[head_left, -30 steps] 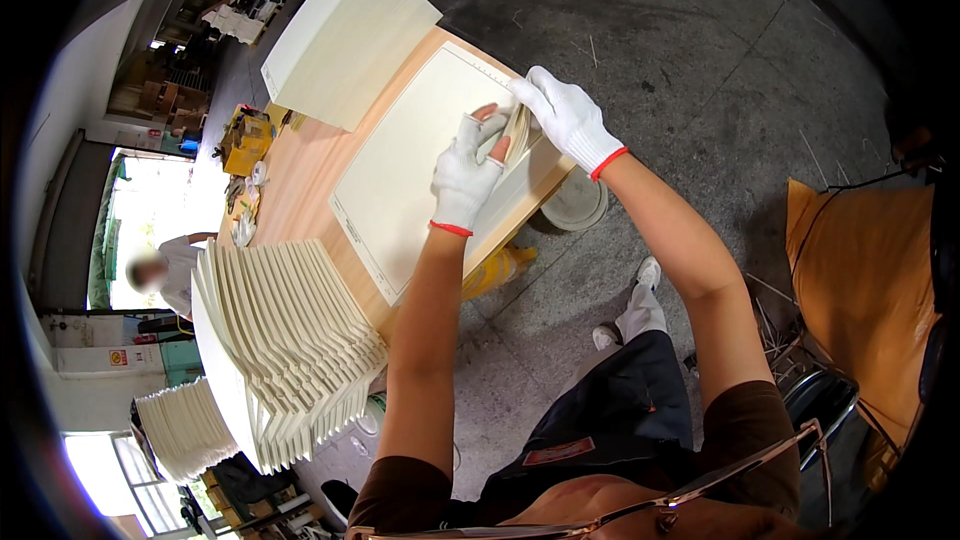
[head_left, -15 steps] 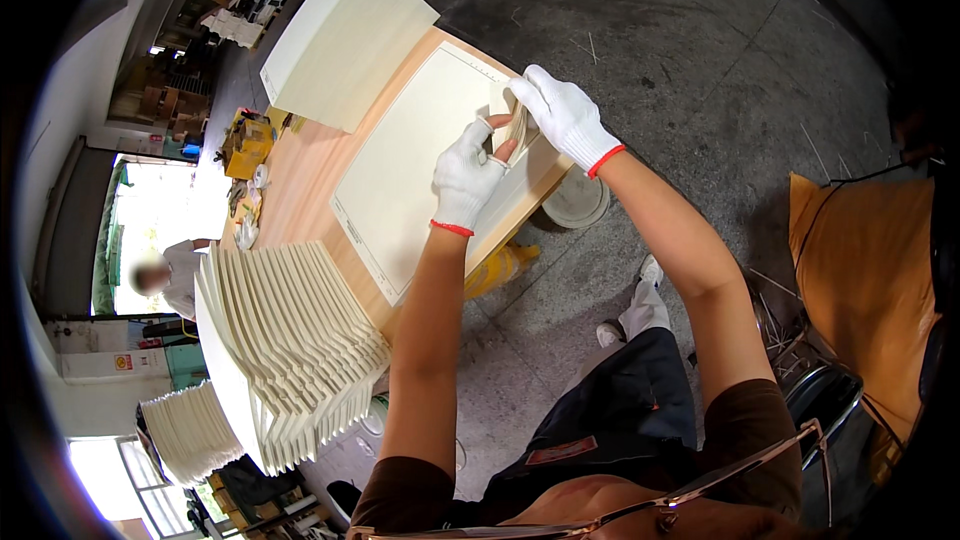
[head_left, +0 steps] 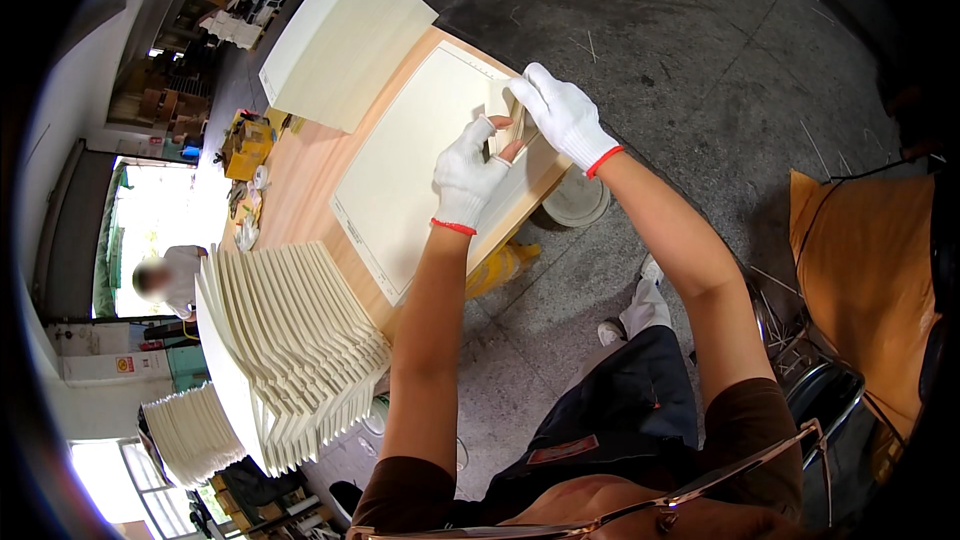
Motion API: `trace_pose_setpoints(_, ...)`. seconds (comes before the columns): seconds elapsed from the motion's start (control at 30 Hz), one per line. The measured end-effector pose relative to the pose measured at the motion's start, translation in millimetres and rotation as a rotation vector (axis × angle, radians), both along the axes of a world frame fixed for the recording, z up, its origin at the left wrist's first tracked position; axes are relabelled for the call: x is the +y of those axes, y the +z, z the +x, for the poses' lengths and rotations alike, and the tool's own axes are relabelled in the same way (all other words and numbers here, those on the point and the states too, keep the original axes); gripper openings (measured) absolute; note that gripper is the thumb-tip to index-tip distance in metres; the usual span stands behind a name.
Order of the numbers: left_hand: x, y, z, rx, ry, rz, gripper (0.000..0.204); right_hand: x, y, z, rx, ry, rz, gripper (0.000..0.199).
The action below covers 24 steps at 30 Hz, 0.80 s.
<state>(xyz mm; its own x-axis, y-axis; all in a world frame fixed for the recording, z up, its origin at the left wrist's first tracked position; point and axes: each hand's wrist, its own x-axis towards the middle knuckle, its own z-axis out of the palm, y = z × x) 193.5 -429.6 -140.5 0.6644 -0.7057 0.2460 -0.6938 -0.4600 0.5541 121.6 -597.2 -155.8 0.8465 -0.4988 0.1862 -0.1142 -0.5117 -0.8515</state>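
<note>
On the table, cream sheets [head_left: 410, 150] with a thin dark printed border lie in a pile. At their far right corner, several sheet edges bend upward. My right hand [head_left: 568, 118], in a white knitted glove with a red cuff, grips this raised corner; its fingertips are partly hidden behind the sheets. Next to it, my left hand [head_left: 470, 168] wears a similar glove with two bare fingertips showing. Those fingertips are apart and point at the bent edges; whether they touch them is hard to tell.
Another stack of pale sheets [head_left: 350, 40] lies at the wooden table's [head_left: 305, 175] far end. A tall layered stack [head_left: 290, 340] stands at near left. A yellow box [head_left: 247, 145] sits on the left edge. Beneath the right edge is a round bucket [head_left: 577, 202]. A person stands at far left.
The bent sheet edges at the corner have shifted and a gap shows between them. My hands have barely moved. The person at far left has moved slightly.
</note>
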Motion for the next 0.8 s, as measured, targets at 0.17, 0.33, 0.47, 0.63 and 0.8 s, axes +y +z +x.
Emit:
trace_pose_setpoints(0.17,0,-6,3,0.067,0.002,-0.051,0.031,-1,-3,1,-0.016,-0.012,-0.005,0.042)
trace_pose_setpoints(0.33,2,-12,9,0.043,0.005,-0.071,0.031,1,-1,1,-0.007,-0.018,-0.001,0.043)
trace_pose_setpoints(0.47,0,-8,6,0.046,-0.025,-0.074,0.032,0,-2,0,-0.021,-0.01,0.038,0.048)
trace_pose_setpoints(0.63,-2,-4,4,-0.12,-0.07,-0.114,0.034,0,8,-4,-0.016,0.009,0.12,0.058)
trace_pose_setpoints(0.8,2,2,-1,-0.026,-0.055,-0.118,0.03,-8,11,-15,0.236,-0.042,-0.213,0.062)
